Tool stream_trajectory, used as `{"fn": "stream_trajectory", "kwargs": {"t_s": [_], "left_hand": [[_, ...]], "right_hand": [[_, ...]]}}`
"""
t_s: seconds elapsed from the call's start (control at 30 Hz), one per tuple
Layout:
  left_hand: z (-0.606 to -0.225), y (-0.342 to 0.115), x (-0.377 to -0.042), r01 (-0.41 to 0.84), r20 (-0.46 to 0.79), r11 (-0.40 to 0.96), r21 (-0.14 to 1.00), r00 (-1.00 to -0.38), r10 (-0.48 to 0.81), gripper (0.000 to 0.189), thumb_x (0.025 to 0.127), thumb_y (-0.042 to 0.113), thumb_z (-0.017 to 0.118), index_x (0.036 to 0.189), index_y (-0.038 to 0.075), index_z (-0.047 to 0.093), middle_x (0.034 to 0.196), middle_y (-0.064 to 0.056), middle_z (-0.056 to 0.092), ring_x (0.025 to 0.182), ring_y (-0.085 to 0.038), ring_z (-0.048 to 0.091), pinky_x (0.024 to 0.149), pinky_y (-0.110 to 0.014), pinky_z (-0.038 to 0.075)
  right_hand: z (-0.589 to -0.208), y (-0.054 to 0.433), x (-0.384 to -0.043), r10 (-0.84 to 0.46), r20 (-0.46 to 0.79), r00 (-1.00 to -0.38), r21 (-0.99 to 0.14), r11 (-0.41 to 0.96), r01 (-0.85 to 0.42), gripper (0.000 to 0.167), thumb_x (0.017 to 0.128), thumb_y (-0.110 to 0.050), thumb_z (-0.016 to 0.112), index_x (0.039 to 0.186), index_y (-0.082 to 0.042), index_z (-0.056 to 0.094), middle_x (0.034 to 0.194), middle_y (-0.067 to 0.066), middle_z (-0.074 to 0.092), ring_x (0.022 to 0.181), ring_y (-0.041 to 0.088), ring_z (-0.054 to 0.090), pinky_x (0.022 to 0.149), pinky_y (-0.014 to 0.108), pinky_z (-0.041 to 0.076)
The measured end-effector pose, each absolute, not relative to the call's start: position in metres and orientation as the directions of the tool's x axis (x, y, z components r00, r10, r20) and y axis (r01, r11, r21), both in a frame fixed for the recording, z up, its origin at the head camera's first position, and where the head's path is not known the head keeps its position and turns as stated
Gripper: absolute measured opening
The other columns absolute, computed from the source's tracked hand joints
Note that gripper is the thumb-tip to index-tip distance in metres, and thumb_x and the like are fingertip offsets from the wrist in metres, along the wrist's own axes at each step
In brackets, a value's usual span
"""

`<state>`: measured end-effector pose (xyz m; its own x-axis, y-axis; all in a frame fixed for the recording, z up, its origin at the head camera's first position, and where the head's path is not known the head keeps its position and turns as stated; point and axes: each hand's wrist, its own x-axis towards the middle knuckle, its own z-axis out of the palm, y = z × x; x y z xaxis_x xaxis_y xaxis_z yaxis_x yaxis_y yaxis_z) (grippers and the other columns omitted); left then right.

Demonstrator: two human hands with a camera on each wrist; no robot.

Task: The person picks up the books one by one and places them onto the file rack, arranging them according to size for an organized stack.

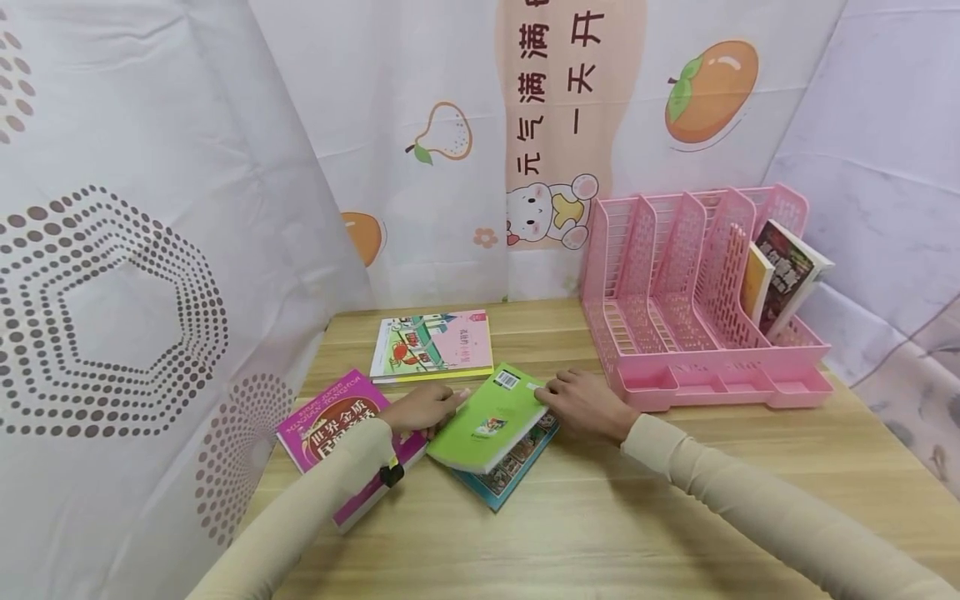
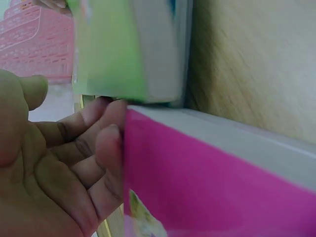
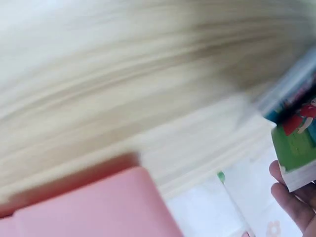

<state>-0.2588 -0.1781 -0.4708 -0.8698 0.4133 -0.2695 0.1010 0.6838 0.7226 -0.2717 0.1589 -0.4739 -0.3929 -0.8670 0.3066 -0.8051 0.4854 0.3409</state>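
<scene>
A green book (image 1: pixel 486 423) lies tilted over a blue-edged book (image 1: pixel 516 467) in the head view. My right hand (image 1: pixel 588 404) grips the green book by its right edge. In the right wrist view, its fingers (image 3: pixel 294 200) are at the green book's page edge. My left hand (image 1: pixel 422 410) is at the green book's left side, over the corner of a thick magenta book (image 1: pixel 337 406). In the left wrist view, the left fingers (image 2: pixel 109 148) are loosely bent beside the magenta cover, their tips by the green book's edge, and the thumb stands apart.
Behind the hands lies a pink-and-white picture book (image 1: pixel 457 342) on top of a yellow-edged one. A pink desk file rack (image 1: pixel 690 367) stands at the back right, with a dark-covered book (image 1: pixel 783 271) and a yellow book (image 1: pixel 756 283) in its right slots. Printed curtains surround the wooden table (image 1: pixel 622 533).
</scene>
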Motion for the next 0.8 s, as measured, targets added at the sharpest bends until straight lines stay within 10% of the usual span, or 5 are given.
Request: {"fn": "stream_trajectory", "kwargs": {"t_s": [0.23,0.4,0.63,0.8], "left_hand": [[-0.466,-0.186,-0.257,-0.098,-0.336,0.542,0.834,-0.870,0.360,0.075,0.103,0.071,0.030,0.117,0.011,0.072,0.079,-0.010,0.067,0.059,-0.018,0.057,0.054,-0.029,0.049],[-0.466,-0.193,-0.259,-0.183,-0.352,0.387,0.904,-0.833,0.427,0.081,0.102,0.073,0.024,0.120,0.011,0.072,0.073,-0.011,0.061,0.054,-0.018,0.047,0.048,-0.028,0.037],[-0.472,-0.186,-0.258,-0.150,-0.244,0.233,0.961,-0.859,0.450,0.050,0.105,0.047,0.053,0.128,0.006,0.070,0.087,-0.007,0.073,0.055,-0.013,0.050,0.051,-0.024,0.042],[-0.469,-0.181,-0.261,-0.098,-0.141,0.119,0.988,-0.890,0.434,0.048,0.109,0.038,0.044,0.128,0.001,0.067,0.076,-0.005,0.067,0.056,-0.015,0.049,0.055,-0.026,0.044]], "right_hand": [[-0.467,0.160,-0.279,-0.773,0.393,-0.499,0.146,0.588,-0.796,0.027,0.082,-0.011,0.077,0.102,-0.013,0.059,0.089,0.006,0.069,0.075,0.024,0.064,0.063,0.039,0.056],[-0.469,0.163,-0.280,-0.767,0.384,-0.514,0.227,0.617,-0.753,0.027,0.080,-0.030,0.078,0.094,-0.016,0.060,0.080,0.002,0.066,0.064,0.019,0.057,0.048,0.033,0.047],[-0.472,0.165,-0.277,-0.749,0.349,-0.563,0.282,0.657,-0.699,0.026,0.084,-0.028,0.080,0.087,-0.009,0.062,0.076,0.005,0.061,0.060,0.020,0.056,0.047,0.035,0.047],[-0.469,0.166,-0.277,-0.733,0.329,-0.595,0.194,0.669,-0.717,0.018,0.085,-0.014,0.075,0.084,-0.006,0.059,0.072,0.004,0.056,0.054,0.019,0.052,0.048,0.036,0.049]]}}
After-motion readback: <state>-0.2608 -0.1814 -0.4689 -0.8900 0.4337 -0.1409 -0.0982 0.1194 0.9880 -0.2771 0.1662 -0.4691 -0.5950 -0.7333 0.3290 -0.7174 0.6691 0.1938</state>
